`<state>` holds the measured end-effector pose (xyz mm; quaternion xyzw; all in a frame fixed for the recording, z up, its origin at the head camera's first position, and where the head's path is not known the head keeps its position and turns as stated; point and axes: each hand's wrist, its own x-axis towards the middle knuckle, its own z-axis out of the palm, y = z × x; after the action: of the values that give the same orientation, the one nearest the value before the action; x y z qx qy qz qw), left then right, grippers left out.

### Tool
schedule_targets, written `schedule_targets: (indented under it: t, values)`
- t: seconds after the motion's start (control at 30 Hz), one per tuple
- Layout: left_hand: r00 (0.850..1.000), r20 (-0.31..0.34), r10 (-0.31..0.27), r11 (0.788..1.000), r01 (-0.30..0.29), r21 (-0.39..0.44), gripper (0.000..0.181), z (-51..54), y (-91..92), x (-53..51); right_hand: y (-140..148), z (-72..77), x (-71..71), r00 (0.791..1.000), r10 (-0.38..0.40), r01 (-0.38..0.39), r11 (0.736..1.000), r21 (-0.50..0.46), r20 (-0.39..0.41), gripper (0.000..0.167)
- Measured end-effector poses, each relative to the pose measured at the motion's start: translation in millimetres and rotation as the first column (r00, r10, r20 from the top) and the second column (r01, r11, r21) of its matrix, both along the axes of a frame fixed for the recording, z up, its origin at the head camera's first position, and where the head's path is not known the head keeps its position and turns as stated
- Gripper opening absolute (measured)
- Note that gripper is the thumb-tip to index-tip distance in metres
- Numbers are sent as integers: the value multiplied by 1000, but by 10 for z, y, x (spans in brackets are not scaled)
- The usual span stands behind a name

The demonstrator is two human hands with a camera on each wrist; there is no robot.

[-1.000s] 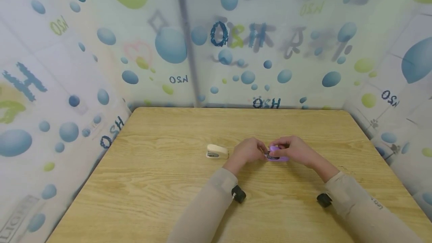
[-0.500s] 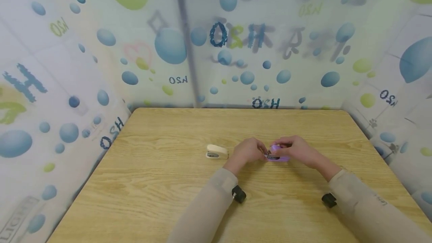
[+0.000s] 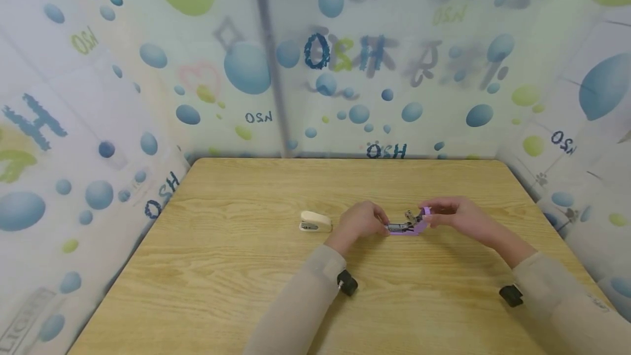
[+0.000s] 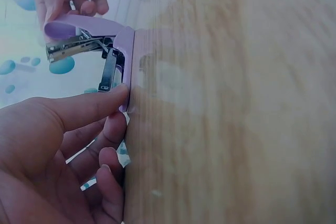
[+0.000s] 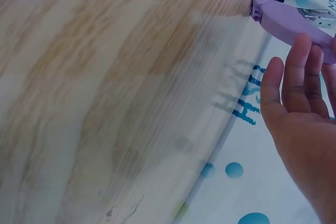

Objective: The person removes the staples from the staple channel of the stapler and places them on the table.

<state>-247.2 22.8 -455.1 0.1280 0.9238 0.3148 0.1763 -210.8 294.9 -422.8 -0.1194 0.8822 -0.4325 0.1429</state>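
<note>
While both hands are at work on it, the purple stapler (image 3: pixel 420 228) sits on the bench (image 3: pixel 231 273) right of the middle in the head view, hinged apart, its arm raised at the right end and its base lying along the wood. The left hand (image 3: pixel 361 219) pinches the base's free end; the right hand (image 3: pixel 457 217) grips the raised arm. A cream stapler (image 3: pixel 315 222) stands just beside the left hand, on its outer side, touched by neither hand. Pale sleeves (image 3: pixel 300 300) cover both forearms, with a small black device (image 3: pixel 347 282) at each wrist, and a wall (image 3: pixel 222 141) printed with blue and green drops rises behind the bench. From the left wrist, the left thumb and forefinger close on the tip of the base, the other fingers curled below; the raised arm (image 4: pixel 89 23) stands at a wide angle to it, a metal strip (image 4: pixel 64 51) showing between them, and the right thumb lies at the arm's tip. From the right wrist, the right fingertips press the arm's outer face; the thumb cannot be made out, and part of the left hand shows at the top corner.
</note>
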Motion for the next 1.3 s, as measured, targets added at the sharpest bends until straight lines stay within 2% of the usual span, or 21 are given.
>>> schedule_targets:
  t: [0.4,0.67,0.8,0.93,1.3]
  values:
    - [1000,14,9,1000,-9,4,11,27,10,-1,124,48,63,999,-3,5,997,71,-35,50]
    - [1000,6,8,1000,-8,1,11,41,10,3,265,1,75,996,4,9,990,143,-90,41]
    - [1000,9,9,1000,-9,1,11,45,7,9,331,-43,102,999,-28,32,991,128,-28,43]
    - [1000,9,7,1000,-7,2,11,44,2,14,347,-70,109,997,-57,53,996,73,56,49]
    - [1000,-9,1,1000,-1,-3,14,25,-4,31,355,-53,110,996,-46,40,997,69,77,51]
